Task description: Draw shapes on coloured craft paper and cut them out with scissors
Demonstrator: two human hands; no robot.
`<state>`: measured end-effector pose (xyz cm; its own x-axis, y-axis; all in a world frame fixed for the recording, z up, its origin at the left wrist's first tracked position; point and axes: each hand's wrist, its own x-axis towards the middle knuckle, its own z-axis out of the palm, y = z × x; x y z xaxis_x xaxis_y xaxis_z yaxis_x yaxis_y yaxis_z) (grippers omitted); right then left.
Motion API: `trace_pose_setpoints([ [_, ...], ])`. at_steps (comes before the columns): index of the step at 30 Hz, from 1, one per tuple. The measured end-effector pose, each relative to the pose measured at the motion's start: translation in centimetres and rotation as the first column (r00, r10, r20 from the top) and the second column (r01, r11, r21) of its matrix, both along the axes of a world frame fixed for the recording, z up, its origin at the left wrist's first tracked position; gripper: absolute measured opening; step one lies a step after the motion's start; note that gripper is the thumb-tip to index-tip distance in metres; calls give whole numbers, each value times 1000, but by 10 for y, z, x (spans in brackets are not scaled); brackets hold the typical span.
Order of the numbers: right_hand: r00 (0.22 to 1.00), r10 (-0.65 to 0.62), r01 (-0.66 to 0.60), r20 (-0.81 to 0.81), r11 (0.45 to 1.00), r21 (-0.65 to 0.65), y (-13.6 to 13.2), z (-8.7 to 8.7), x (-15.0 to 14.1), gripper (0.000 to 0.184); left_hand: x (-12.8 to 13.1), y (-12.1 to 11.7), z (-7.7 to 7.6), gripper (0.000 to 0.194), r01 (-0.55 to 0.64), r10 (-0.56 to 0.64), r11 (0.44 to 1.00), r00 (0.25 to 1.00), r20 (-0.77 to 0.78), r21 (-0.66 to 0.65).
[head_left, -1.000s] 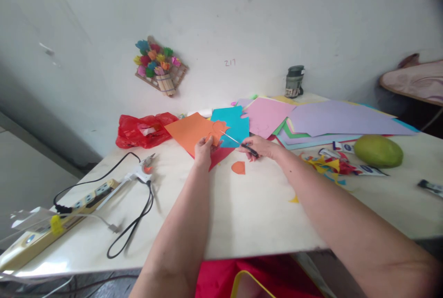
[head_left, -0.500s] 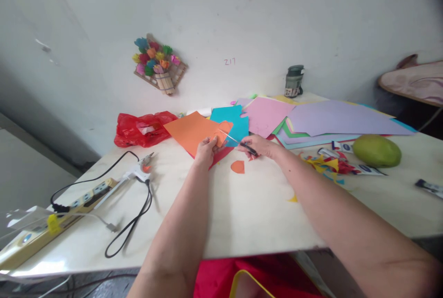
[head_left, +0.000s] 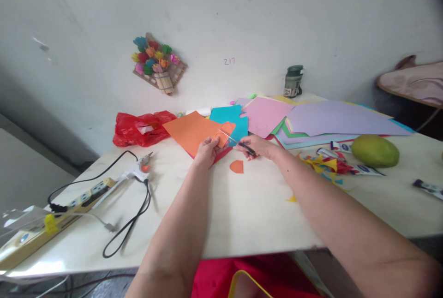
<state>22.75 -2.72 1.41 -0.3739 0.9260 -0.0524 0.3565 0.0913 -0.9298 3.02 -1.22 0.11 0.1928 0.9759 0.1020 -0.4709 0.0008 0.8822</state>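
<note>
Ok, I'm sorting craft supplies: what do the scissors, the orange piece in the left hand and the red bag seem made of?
Scissors: blades probably metal, from their bright, pale line; the dark handle could be plastic. Orange piece: matt paper or thin card, thin with no shine. Red bag: likely thin, glossy plastic film, from its crinkles and highlights.

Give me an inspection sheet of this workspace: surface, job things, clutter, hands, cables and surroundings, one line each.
Surface: white table, glare at its near-left corner.
Job's things: scissors reach across an orange piece; an orange cutout lies nearer.
Clutter: paper scraps, tubes and green fruit at right; red bag at left.
Hands: left hand pinches the orange piece; right hand grips the scissors.
Cables: black cord loops near the power strip; a white cable's end lies loose.
Surroundings: flower decoration and "217" on the wall.
</note>
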Motion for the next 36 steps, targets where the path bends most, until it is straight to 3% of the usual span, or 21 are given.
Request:
trace_pose_setpoints([
  [36, 998, 60, -60, -6, 997, 49, 3, 1, 1, 43, 0, -1, 1, 6, 5, -6, 996, 1000, -3, -93],
])
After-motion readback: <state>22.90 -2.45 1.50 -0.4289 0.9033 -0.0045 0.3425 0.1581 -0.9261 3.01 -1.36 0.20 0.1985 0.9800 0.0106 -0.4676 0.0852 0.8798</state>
